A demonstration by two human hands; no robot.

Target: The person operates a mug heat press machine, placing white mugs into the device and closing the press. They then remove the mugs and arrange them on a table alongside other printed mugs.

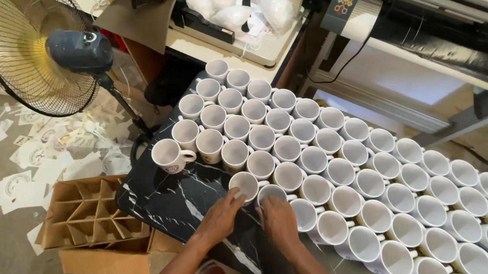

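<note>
Hands: left hand [221,217] fingers curled on a white mug [244,184]; right hand [278,218] cupped over the adjacent mug [271,193].
Location: near edge of the black marble counter [174,203], front of the mug rows [362,162].
Relation: each mug sits just ahead of its hand.

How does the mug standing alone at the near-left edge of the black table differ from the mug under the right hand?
The lone mug stands apart from the rows, untouched, its handle pointing right in plain view. The mug under the right hand sits packed among its neighbours, with the right hand on its rim, partly covering it; its handle is hidden. Both are white, upright and open-topped on the black marbled table.
</note>
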